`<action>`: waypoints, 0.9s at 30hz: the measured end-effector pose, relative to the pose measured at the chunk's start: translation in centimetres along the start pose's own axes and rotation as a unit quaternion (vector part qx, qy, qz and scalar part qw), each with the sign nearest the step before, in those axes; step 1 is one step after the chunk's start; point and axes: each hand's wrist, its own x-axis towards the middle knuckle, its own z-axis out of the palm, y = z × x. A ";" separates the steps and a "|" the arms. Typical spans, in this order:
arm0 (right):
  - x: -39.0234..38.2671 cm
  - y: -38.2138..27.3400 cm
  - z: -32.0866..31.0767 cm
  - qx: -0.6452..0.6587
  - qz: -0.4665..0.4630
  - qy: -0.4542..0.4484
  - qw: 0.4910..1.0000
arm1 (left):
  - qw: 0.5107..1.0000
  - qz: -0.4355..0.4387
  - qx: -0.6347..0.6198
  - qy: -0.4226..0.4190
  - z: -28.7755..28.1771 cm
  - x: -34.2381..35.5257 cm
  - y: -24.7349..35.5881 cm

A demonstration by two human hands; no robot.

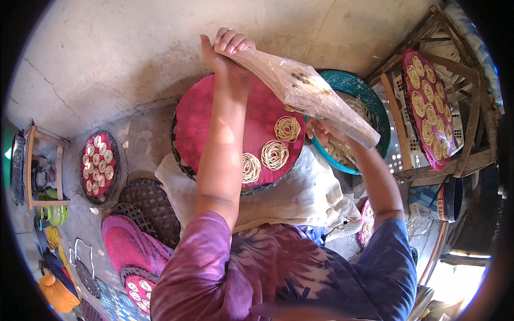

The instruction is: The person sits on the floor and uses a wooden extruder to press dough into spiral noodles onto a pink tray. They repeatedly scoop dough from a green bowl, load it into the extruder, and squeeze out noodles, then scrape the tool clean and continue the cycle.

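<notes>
My left hand [231, 47] is closed round the upper end of a long carved wooden press [305, 85], thumb sticking up. The press slants down to the right, and its lower end passes over my right forearm. Below it, my right hand [320, 130] is partly hidden at the rim of a teal basin [383, 125], its fingers curled; what they hold is hidden. Pale dough [342, 152] lies in the basin. Beneath my left arm is a round tray covered in red cloth [201, 115], with coiled dough spirals [274, 155] along its right and near side.
At right, a red tray of coils [428, 109] leans on a wooden frame [474, 144]. Another tray of coils [98, 166] sits on the floor at left, near a dark woven tray [152, 206]. A wall [144, 48] rises behind. White cloth [316, 182] lies under the big tray.
</notes>
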 end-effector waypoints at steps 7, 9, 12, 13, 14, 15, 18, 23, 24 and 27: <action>-1.6 -5.6 -3.8 -0.208 0.137 0.023 0.968 | 0.945 0.063 0.252 0.197 -2.1 2.1 -0.6; -0.6 -5.0 -3.7 -0.251 0.195 0.078 0.945 | 0.928 0.074 0.194 0.310 -4.1 1.8 -0.8; 0.9 -4.8 -2.7 -0.280 0.191 0.109 0.934 | 0.915 0.084 0.196 0.341 -5.1 2.4 0.1; 1.1 -4.9 -2.3 -0.284 0.179 0.124 0.934 | 0.920 0.084 0.224 0.312 -4.9 2.7 0.6; 1.1 -5.2 -2.1 -0.289 0.160 0.136 0.934 | 0.916 0.088 0.247 0.304 -4.6 3.0 1.0; 0.9 -5.6 -2.0 -0.272 0.174 0.129 0.938 | 0.926 0.091 0.263 0.254 -4.2 3.2 1.3; 0.0 -7.1 -2.3 -0.254 0.189 0.121 0.941 | 0.928 0.103 0.227 0.278 -3.4 3.2 0.7; 0.4 -8.1 -2.7 -0.295 0.159 0.157 0.929 | 0.927 0.112 0.196 0.298 -2.9 3.4 -0.3; 0.7 -7.9 -2.5 -0.291 0.155 0.172 0.928 | 0.930 0.115 0.189 0.294 -2.7 3.6 0.0; 1.0 -7.4 -2.0 -0.267 0.135 0.148 0.943 | 0.929 0.101 0.208 0.290 -1.8 3.7 1.3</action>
